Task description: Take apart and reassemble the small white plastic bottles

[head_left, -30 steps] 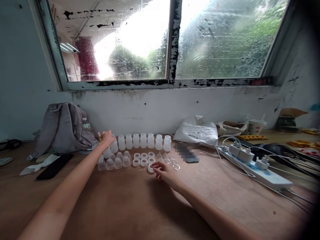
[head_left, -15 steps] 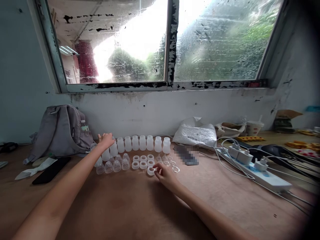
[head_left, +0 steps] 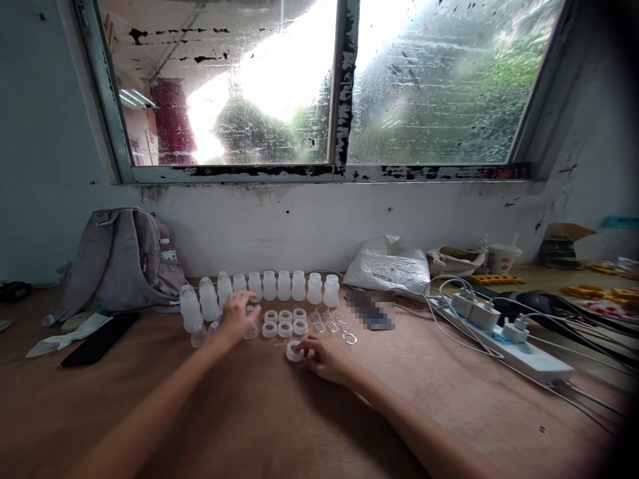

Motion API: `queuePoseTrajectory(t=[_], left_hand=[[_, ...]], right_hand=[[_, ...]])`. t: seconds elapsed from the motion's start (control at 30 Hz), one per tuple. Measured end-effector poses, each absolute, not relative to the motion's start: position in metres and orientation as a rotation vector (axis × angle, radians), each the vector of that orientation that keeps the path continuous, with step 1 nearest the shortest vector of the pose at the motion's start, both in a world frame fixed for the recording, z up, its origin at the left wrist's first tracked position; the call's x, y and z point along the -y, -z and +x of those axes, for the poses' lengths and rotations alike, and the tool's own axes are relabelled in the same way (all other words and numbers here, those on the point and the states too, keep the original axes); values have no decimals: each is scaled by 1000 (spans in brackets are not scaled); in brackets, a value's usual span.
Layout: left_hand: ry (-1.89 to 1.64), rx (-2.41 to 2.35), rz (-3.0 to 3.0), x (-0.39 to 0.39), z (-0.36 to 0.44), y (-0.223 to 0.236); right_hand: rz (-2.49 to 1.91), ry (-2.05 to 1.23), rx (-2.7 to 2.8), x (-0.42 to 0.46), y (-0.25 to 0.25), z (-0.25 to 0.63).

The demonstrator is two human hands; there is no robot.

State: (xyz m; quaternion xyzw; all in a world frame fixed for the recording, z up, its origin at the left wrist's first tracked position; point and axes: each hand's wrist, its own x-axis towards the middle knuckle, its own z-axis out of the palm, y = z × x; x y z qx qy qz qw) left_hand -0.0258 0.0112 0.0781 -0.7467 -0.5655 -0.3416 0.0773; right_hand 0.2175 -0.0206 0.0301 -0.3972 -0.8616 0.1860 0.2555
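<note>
My left hand (head_left: 240, 318), fingers spread and with nothing seen in it, hovers over the clear domed caps (head_left: 198, 336), hiding most of them. My right hand (head_left: 327, 359) pinches a white bottle collar ring (head_left: 294, 351) at the tabletop, in front of two rows of similar white rings (head_left: 285, 328). Behind stands a row of frosted baby bottles (head_left: 283, 286), open at the top. Three bottles at the left end carry clear caps, among them a capped bottle (head_left: 190, 309). Right of the white rings lie several thin clear rings (head_left: 331, 326), the nearest one a loose ring (head_left: 350, 338).
A grey backpack (head_left: 117, 263) leans at the left, with a black phone (head_left: 100, 339) and a white tissue (head_left: 70, 334) before it. Toward the right are a silver pouch (head_left: 389, 265), a blurred-out dark item (head_left: 370, 311), and a power strip (head_left: 529, 356) with chargers and trailing cables.
My left hand has drawn back from the bottles at the far left, moving right and nearer to the caps. My right hand has pulled the collar ring toward me and slightly left, away from the rows.
</note>
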Motion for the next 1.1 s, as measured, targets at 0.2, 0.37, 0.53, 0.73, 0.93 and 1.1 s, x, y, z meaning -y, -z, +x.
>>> queuePoseTrajectory(t=[0.2, 0.37, 0.53, 0.73, 0.93, 1.1], left_hand=[[990, 1326, -2735, 69, 11, -25], [974, 1397, -2728, 68, 9, -21], [955, 1415, -2805, 66, 6, -22], [1098, 1385, -2759, 75, 10, -25], [1333, 1273, -2663, 73, 5, -28], [1315, 1235, -2660, 73, 3, -30]], right_hand=[[-1185, -440, 2139, 8, -30, 223], [-1540, -217, 1957, -16, -19, 238], [-1695, -121, 2035, -26, -16, 241], [-1674, -67, 1939, -19, -22, 231], [-1028, -262, 2247, 24, -26, 198], [-815, -324, 2407, 43, -26, 180]])
